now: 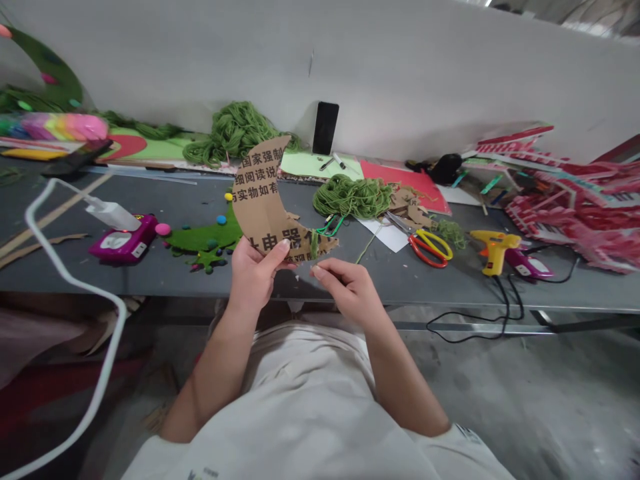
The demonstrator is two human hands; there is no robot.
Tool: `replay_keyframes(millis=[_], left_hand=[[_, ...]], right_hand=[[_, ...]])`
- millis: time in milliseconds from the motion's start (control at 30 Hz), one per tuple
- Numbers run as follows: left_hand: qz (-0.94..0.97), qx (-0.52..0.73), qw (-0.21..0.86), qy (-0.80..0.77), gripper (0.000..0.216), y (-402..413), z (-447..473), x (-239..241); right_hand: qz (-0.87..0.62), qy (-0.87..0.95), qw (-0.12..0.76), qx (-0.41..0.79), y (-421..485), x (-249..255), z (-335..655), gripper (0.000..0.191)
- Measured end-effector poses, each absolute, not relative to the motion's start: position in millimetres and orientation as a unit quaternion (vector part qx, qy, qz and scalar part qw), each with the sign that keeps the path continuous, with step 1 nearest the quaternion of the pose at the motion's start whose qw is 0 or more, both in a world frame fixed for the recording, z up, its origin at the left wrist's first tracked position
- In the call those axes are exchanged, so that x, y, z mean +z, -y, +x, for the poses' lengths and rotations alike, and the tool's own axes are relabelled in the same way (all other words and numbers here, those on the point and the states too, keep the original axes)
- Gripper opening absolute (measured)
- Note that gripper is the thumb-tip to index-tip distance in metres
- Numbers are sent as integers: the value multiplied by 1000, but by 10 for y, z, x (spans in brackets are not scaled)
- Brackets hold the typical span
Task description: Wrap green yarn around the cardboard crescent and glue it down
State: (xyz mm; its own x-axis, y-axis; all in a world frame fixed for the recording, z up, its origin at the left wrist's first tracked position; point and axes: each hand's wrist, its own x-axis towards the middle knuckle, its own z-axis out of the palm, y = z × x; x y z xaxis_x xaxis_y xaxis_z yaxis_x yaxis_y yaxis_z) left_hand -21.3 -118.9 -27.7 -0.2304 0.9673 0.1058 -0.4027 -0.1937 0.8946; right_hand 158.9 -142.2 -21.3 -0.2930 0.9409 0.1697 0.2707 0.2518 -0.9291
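My left hand grips the lower part of a crescent-shaped piece of brown cardboard printed with black characters, holding it upright over the table's front edge. A few turns of green yarn wrap the cardboard's lower tip. My right hand is closed in a pinch just below that tip, on a thin strand of green yarn that runs up to a loose pile of green yarn on the table.
On the grey table: a green felt shape with pompoms, a purple glue gun with white cable, red-yellow scissors, a yellow glue gun, a phone against the wall, more yarn, pink-red paper structures.
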Motion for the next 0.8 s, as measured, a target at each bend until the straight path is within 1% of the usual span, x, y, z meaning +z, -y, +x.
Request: replay_keyframes(millis=[133, 267, 367, 500, 600, 800], left_hand=[[356, 672, 536, -366, 50, 1190, -210, -264], [349, 657, 572, -345, 44, 1189, -221, -273], [349, 635, 604, -333, 42, 1188, -251, -301], [382, 584, 644, -313, 40, 1181, -320, -357], [413, 547, 654, -321, 39, 1170, -370, -394], [467, 538, 592, -377, 45, 1176, -379, -355]], right_hand=[[-436, 668, 401, 451, 1391, -218, 1612, 37], [-405, 638, 416, 505, 1342, -285, 1622, 37], [-380, 631, 407, 540, 1246, -360, 1659, 42], [-326, 710, 337, 525, 996, -326, 1787, 49], [-280, 787, 258, 485, 774, -140, 1897, 46], [-245, 896, 143, 341, 535, 309, 1999, 33]])
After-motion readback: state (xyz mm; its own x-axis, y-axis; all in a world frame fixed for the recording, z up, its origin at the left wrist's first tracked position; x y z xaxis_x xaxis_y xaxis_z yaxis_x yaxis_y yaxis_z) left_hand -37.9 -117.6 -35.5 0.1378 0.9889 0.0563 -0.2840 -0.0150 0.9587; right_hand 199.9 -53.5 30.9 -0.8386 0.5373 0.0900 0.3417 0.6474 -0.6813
